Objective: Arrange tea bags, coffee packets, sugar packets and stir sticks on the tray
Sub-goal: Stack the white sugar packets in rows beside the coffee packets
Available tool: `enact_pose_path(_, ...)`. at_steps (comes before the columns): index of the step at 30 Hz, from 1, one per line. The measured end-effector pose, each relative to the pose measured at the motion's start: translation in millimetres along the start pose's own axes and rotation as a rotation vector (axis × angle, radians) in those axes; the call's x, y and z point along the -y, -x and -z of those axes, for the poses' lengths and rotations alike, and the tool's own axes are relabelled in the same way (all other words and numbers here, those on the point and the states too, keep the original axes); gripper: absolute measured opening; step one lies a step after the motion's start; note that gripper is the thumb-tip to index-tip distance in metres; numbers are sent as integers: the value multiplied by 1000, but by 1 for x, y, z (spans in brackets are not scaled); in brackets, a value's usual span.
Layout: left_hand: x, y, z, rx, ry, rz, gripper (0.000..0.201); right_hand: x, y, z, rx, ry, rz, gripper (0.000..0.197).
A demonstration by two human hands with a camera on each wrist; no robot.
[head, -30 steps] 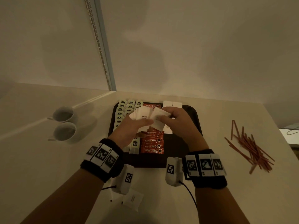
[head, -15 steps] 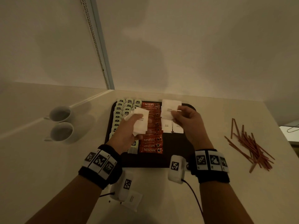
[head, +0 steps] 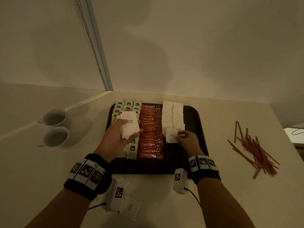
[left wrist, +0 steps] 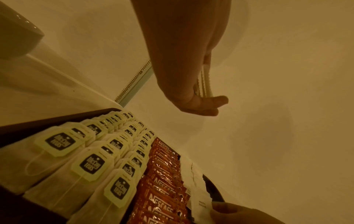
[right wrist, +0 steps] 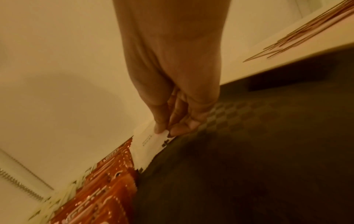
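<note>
Dim room, pale counter [head: 164,203] against plain wall, dark tray [head: 203,129] in middle. On tray: tea bags [head: 128,106] in left columns, coffee packets [head: 151,129] in centre column, sugar packets [head: 172,114] in two white columns to the right. Left hand [head: 118,137] palm-up over tea bags, grip cupped round a spare stack of sugar packets [head: 130,127]. Right hand [head: 187,139] low at near end of sugar columns, grip pinching one packet [head: 171,135] by its right edge.

To do well: lay packet flat, overlapping the one behind, left edge just beside coffee column, square to the row. Release only once flat; keep stack level so nothing slides off.

Stir sticks [head: 253,148] loose on counter, well right of tray, not yet placed. One stray packet [head: 130,209] on counter near left wrist.

Hard to tell: stack count, tea bags under left hand hidden, print on pinched packet unreadable, right wrist view blurred.
</note>
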State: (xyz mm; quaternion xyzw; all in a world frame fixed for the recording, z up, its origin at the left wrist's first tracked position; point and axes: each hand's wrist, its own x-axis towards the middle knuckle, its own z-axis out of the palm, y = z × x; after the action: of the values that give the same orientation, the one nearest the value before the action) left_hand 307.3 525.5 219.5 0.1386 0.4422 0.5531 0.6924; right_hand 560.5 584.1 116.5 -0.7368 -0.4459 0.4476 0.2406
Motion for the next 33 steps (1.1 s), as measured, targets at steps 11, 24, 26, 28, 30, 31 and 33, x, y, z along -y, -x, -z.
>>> enact_pose_path(11,-2,3,3,26,-86,-36,38,5,-15,-22,-90,114,61,21)
enact_pose_path(24,3,-2,-8,-79,-215,-62,19,79,53,-33,323,-294,371,32)
enact_pose_path(26,6,-4,-12,-104,-255,-81,21,93,66,-37,413,-280,445,34)
enact_pose_path(28,7,-6,-14,-120,-284,-106,24,100,72,-39,414,-292,472,29)
enact_pose_path(30,7,-6,-14,-104,-314,-132,27,101,74,-38,413,-350,447,23)
enact_pose_path(31,7,-6,-13,-93,-326,-144,28,100,74,-36,413,-359,452,21)
enact_pose_path(33,4,-6,-11,-65,-349,-161,31,100,74,-30,399,-279,501,17)
